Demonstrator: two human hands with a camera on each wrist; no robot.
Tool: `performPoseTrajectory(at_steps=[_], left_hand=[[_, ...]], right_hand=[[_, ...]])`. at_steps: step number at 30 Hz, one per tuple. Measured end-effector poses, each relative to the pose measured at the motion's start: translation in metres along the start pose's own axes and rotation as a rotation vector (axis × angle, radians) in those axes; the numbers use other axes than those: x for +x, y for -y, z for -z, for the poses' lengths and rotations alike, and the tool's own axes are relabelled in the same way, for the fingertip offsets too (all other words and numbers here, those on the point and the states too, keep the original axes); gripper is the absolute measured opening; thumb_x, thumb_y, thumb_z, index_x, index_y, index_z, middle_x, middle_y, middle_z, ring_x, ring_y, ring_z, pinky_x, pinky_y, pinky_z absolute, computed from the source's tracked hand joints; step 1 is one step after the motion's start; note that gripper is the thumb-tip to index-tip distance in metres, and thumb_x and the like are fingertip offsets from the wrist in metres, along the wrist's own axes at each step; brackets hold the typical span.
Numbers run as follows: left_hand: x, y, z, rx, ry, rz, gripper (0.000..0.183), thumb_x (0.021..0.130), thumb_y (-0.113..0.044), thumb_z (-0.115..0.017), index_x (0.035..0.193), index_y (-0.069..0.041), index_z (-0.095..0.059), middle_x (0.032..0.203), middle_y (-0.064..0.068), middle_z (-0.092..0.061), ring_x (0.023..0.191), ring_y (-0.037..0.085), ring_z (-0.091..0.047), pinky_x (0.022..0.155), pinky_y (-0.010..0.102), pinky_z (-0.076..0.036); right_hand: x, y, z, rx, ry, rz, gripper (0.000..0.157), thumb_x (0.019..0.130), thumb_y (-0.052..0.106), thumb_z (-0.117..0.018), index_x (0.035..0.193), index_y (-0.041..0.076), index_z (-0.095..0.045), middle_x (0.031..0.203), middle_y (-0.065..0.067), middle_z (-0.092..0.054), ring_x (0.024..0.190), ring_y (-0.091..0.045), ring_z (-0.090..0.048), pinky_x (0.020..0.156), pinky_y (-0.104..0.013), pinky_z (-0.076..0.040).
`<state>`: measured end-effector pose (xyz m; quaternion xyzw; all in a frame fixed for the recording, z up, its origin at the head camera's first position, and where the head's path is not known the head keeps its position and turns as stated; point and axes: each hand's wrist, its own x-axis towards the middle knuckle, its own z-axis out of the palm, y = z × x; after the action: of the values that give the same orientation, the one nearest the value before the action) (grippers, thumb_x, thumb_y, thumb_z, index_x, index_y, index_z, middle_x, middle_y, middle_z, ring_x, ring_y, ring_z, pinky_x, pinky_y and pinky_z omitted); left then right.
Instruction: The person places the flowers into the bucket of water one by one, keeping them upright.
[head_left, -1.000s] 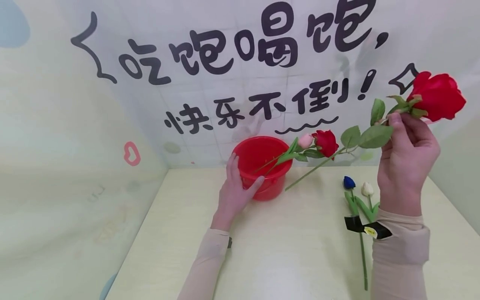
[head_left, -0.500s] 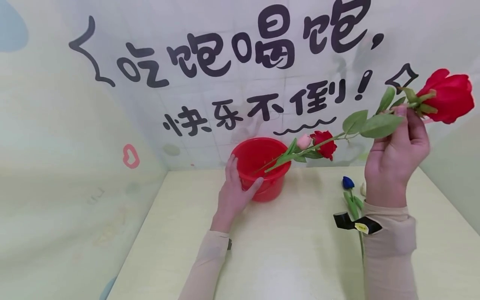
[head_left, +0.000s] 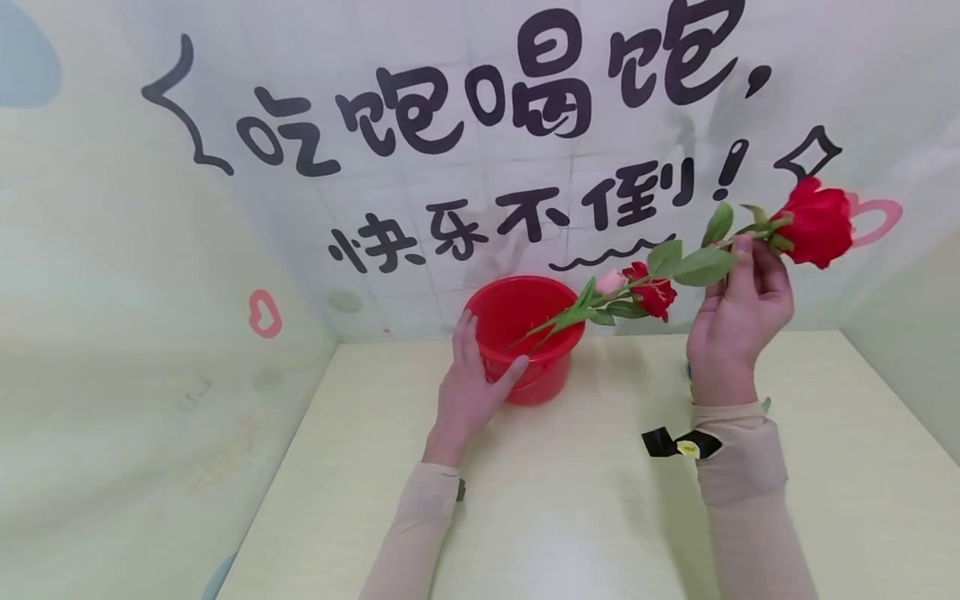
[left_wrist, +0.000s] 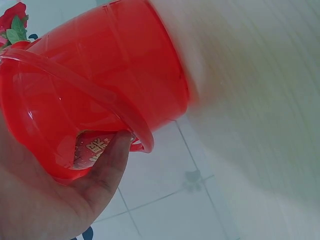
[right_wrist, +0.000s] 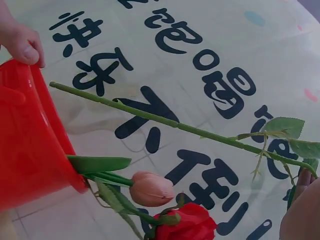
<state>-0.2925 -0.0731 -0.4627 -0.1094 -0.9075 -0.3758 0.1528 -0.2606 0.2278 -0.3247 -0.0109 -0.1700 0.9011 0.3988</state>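
My left hand (head_left: 468,387) grips the side of a red plastic bucket (head_left: 536,383), fingers at the rim and thumb in front. In the left wrist view the thumb lies by the label (left_wrist: 92,149) and handle (left_wrist: 107,100). A pink tulip (head_left: 609,283) and a red rose (head_left: 658,300) lean out of the bucket's right side. My right hand (head_left: 738,321) pinches a larger red rose (head_left: 813,223) just below its bloom. Its long green stem (right_wrist: 165,121) slants toward the bucket, its cut end close to the rim in the right wrist view.
A pale wooden table (head_left: 570,500) carries the bucket. Behind it hangs a white wall sheet (head_left: 420,183) with large dark lettering. Flowers on the table are almost wholly hidden behind my right wrist; a green leaf tip (head_left: 766,405) shows.
My right hand has moved left with the large rose, bringing its stem over the bucket's opening in the head view. The blue and white tulips became covered by that arm. My left hand stays put.
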Motion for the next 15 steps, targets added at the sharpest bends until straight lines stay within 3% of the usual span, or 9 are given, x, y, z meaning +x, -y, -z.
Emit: performPoseTrajectory(at_steps=[11,15], left_hand=[[0.0,0.001,-0.001,-0.009,-0.001,0.003,0.116,0.085,-0.068,-0.076,0.169,-0.027,-0.007,0.165,-0.004,-0.032,0.133,0.024,-0.056,0.089,0.046,-0.063],[0.001,0.001,-0.001,-0.004,0.0,0.004,0.116,0.086,-0.07,-0.075,0.169,-0.026,-0.008,0.166,-0.003,-0.032,0.132,0.024,-0.057,0.089,0.046,-0.063]], right_hand=[[-0.015,-0.043,0.021,-0.161,0.025,-0.008,0.037,0.085,0.004,-0.087,0.115,-0.009,-0.071,0.113,-0.019,-0.068,0.103,-0.027,-0.07,0.098,-0.038,-0.058],[-0.018,-0.054,0.026,-0.189,0.018,-0.037,0.037,0.083,0.006,-0.089,0.114,-0.007,-0.073,0.112,-0.018,-0.069,0.105,-0.026,-0.069,0.098,-0.037,-0.058]])
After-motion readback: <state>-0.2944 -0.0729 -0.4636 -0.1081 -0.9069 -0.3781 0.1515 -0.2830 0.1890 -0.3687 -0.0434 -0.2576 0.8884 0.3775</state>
